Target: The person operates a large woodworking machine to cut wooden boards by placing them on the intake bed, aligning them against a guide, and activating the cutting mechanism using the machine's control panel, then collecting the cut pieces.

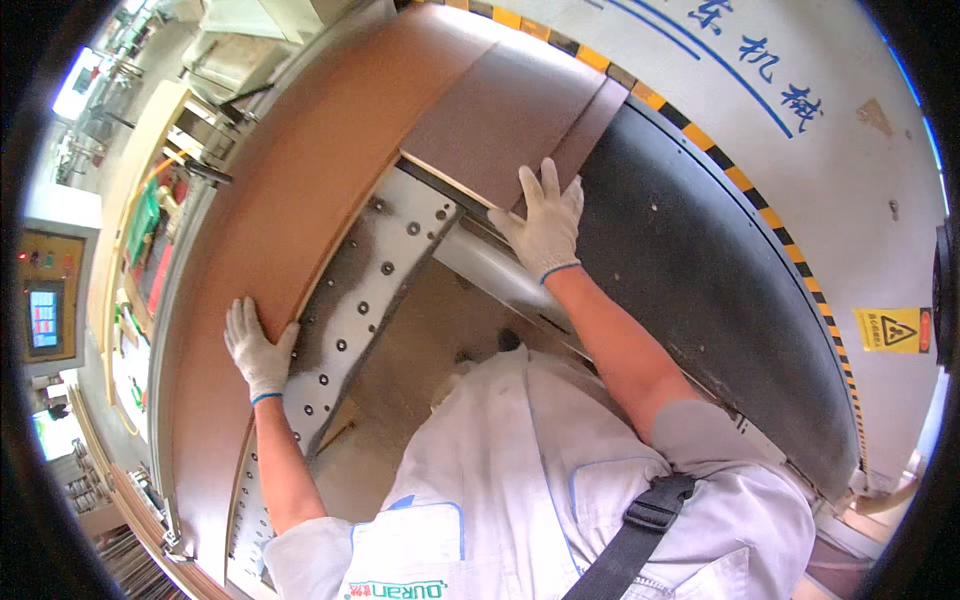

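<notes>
In the head view, the left hand [258,350], in a white knit glove with a blue cuff, lies flat with its fingers spread on the near edge of a long, light brown wooden panel [300,200], pressing on it rather than closed around it. The panel runs from the lower left up toward the top centre, bent by the lens.

The right hand [545,225], gloved the same way, rests open and palm down on the near corner of a darker, grey-brown rectangular board [505,115], fingers splayed and clamped on nothing. This board lies on the far end of the brown panel, its near edge showing a pale core.

Between the two hands sits a grey metal plate studded with rows of holes and bolts [350,300], just beside the panel's edge. To the right of the dark board stretches a wide black conveyor belt [700,280], bordered by a yellow-and-black striped strip [770,215] and a pale machine housing [860,180] bearing a yellow warning label [890,328]. A control screen [44,318] glows far left.
</notes>
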Motion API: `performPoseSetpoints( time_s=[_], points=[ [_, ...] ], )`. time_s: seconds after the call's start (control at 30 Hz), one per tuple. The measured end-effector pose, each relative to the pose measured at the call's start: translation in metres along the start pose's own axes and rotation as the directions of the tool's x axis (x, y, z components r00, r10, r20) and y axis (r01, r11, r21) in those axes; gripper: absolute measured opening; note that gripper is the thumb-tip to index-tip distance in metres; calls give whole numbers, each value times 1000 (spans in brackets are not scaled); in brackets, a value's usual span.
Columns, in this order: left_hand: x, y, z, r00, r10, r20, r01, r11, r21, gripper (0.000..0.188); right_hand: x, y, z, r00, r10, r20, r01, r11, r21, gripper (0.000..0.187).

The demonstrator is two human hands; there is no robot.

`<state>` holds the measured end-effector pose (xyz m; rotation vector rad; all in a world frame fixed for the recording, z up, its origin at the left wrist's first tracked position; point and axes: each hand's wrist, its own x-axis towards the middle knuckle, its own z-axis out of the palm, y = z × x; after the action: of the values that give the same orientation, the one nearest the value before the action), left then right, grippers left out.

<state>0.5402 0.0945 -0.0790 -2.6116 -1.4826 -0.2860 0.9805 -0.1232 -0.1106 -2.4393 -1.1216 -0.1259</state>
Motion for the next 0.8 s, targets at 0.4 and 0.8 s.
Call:
performPoseSetpoints(
  time_s=[0.4,0.8],
  points=[
    [29,-35,-54,997,-70,27,75,966,-247,85,-10,-14,-26,999,31,-16,-30,996,88,76],
    [214,-189,-218,823,-449,-349,487,873,27,89,-10,-17,-19,987,132,86,-132,991,-12,80]
  ],
)
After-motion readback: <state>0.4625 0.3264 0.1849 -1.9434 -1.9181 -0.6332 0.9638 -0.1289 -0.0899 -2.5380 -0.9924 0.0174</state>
